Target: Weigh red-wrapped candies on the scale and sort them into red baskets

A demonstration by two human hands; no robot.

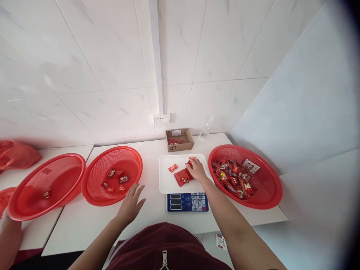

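Curled over small glossy red packets [180,177], grip unclear, the right hand [197,170] could brush one off the white rectangular plastic tray [165,183]; left hand [129,207] spread.

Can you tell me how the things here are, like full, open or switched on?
Right basket: partly filled with wrapped packets.
Middle basket: a few packets inside.
Left basket: one packet showing inside.
Cardboard box: open, red packets inside.
Scale: tray loaded, displays look dark.
Bottle: clear, contents can't be told.
Left hand: open.
Right hand: touching a small red packet.
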